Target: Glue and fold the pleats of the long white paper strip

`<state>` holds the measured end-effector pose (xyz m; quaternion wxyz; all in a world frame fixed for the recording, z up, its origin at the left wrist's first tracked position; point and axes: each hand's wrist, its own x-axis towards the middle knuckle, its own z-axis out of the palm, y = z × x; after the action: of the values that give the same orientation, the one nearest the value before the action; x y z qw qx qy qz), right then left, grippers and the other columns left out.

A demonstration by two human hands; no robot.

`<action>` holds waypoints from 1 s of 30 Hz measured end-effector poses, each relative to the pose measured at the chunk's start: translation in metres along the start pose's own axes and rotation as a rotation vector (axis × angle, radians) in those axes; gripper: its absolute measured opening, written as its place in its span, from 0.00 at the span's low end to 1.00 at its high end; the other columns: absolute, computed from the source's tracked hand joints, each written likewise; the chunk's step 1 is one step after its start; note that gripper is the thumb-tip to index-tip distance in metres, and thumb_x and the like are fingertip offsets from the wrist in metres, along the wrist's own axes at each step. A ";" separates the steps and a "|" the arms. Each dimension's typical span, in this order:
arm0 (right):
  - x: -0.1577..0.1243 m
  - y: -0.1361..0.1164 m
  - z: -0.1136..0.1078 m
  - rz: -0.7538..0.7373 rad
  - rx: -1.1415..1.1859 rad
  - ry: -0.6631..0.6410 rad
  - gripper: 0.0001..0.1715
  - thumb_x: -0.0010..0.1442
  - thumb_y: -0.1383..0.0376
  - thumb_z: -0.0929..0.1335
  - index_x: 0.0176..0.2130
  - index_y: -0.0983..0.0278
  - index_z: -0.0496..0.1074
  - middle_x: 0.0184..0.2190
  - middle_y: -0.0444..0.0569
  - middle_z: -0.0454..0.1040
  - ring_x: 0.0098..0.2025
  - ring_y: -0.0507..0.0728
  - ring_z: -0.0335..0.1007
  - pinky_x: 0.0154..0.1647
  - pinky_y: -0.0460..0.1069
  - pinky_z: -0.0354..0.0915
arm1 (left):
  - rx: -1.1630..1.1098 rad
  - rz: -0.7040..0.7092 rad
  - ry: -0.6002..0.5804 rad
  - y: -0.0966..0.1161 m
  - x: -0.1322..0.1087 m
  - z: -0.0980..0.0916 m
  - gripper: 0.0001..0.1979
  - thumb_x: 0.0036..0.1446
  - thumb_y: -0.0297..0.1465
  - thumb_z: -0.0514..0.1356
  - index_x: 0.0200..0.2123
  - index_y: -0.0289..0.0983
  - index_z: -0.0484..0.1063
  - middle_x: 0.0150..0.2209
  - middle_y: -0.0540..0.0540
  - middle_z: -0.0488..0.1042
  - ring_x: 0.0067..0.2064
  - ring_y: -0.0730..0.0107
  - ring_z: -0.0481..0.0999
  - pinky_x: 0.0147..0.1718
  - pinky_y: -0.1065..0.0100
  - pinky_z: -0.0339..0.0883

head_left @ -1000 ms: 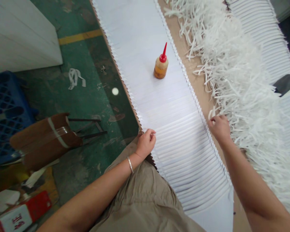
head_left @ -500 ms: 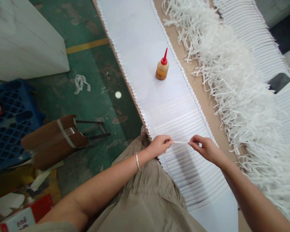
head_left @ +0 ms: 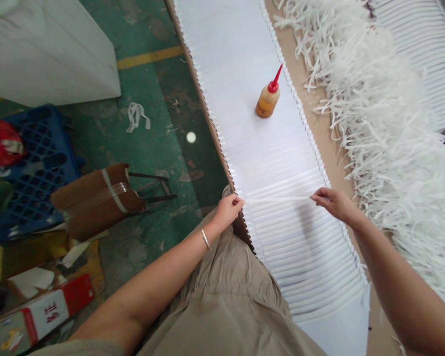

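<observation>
A thin white strip (head_left: 282, 199) is stretched between my two hands, across a long white sheet (head_left: 237, 64) with notched edges. At the sheet's left edge my left hand (head_left: 230, 210) pinches one end of the strip. The other end is pinched by my right hand (head_left: 332, 201), slightly above the sheet near its right edge. Rows of similar white strips (head_left: 311, 267) lie side by side across the part of the sheet nearest me. Farther up the sheet stands a small bottle (head_left: 267, 101) with a red pointed nozzle and amber liquid inside.
A heap of loose white strips (head_left: 404, 113) lies along the right of the brown board (head_left: 335, 163). On the green floor to the left are a cardboard-covered stool (head_left: 100, 202), a blue pallet (head_left: 40, 163) and a white strip scrap (head_left: 136, 117). A white wrapped block (head_left: 59, 54) stands beyond.
My hands have moved apart, the left to the sheet's left edge and the right toward its right edge, so more of the strip shows between them. The whole view has shifted slightly.
</observation>
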<state>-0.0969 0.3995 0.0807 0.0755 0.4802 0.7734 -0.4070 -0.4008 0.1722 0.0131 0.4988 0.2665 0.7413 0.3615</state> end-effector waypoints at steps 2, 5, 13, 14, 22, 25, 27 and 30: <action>0.011 0.005 -0.008 0.030 0.017 0.042 0.30 0.56 0.37 0.68 0.31 0.61 0.75 0.27 0.49 0.78 0.31 0.59 0.74 0.35 0.51 0.67 | 0.049 -0.023 0.070 0.003 0.007 0.004 0.09 0.58 0.32 0.60 0.26 0.38 0.68 0.19 0.55 0.68 0.20 0.74 0.65 0.24 0.71 0.59; 0.030 0.014 -0.022 0.088 -0.040 0.151 0.30 0.52 0.37 0.69 0.30 0.60 0.73 0.24 0.50 0.78 0.28 0.59 0.73 0.31 0.51 0.66 | 0.059 -0.059 0.074 0.009 0.017 0.011 0.08 0.60 0.31 0.58 0.28 0.39 0.70 0.21 0.54 0.71 0.22 0.72 0.70 0.26 0.71 0.61; 0.072 0.036 -0.038 0.110 -0.079 0.257 0.24 0.58 0.44 0.69 0.36 0.61 0.74 0.26 0.50 0.79 0.29 0.59 0.76 0.33 0.51 0.67 | 0.314 -0.085 0.212 0.011 0.036 0.024 0.07 0.61 0.31 0.59 0.29 0.40 0.71 0.30 0.49 0.78 0.32 0.67 0.75 0.32 0.69 0.62; 0.075 0.038 -0.038 0.112 -0.088 0.269 0.23 0.58 0.45 0.69 0.36 0.62 0.74 0.26 0.50 0.79 0.29 0.58 0.76 0.33 0.50 0.67 | 0.318 -0.081 0.220 0.011 0.037 0.025 0.08 0.61 0.31 0.59 0.29 0.40 0.71 0.30 0.48 0.78 0.33 0.67 0.75 0.32 0.68 0.62; 0.090 0.029 -0.039 0.114 -0.152 0.288 0.12 0.60 0.56 0.69 0.36 0.63 0.74 0.28 0.51 0.80 0.30 0.56 0.74 0.35 0.49 0.64 | 0.282 -0.062 0.238 0.012 0.038 0.025 0.08 0.62 0.31 0.60 0.29 0.40 0.69 0.30 0.48 0.77 0.34 0.67 0.75 0.35 0.68 0.63; 0.093 0.024 -0.039 0.116 -0.171 0.302 0.10 0.61 0.58 0.69 0.36 0.62 0.74 0.28 0.50 0.80 0.31 0.57 0.74 0.36 0.50 0.64 | 0.287 -0.071 0.235 0.012 0.039 0.026 0.08 0.62 0.31 0.60 0.29 0.40 0.69 0.30 0.48 0.77 0.34 0.67 0.75 0.35 0.68 0.63; 0.095 0.023 -0.037 0.116 -0.174 0.322 0.11 0.60 0.57 0.70 0.35 0.62 0.74 0.27 0.49 0.80 0.30 0.57 0.74 0.35 0.50 0.64 | 0.294 -0.069 0.235 0.012 0.039 0.026 0.08 0.62 0.31 0.60 0.29 0.39 0.69 0.30 0.48 0.77 0.34 0.67 0.75 0.35 0.68 0.63; 0.098 0.025 -0.034 0.108 -0.174 0.369 0.13 0.59 0.54 0.70 0.32 0.61 0.72 0.26 0.48 0.79 0.29 0.58 0.73 0.34 0.50 0.65 | 0.309 -0.068 0.239 0.011 0.040 0.027 0.08 0.62 0.31 0.60 0.29 0.39 0.70 0.31 0.47 0.77 0.35 0.66 0.76 0.36 0.67 0.64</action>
<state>-0.1190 0.4949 0.0391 -0.0044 0.5788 0.7795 -0.2393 -0.3898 0.2160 -0.0066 0.3724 0.2697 0.8505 0.2554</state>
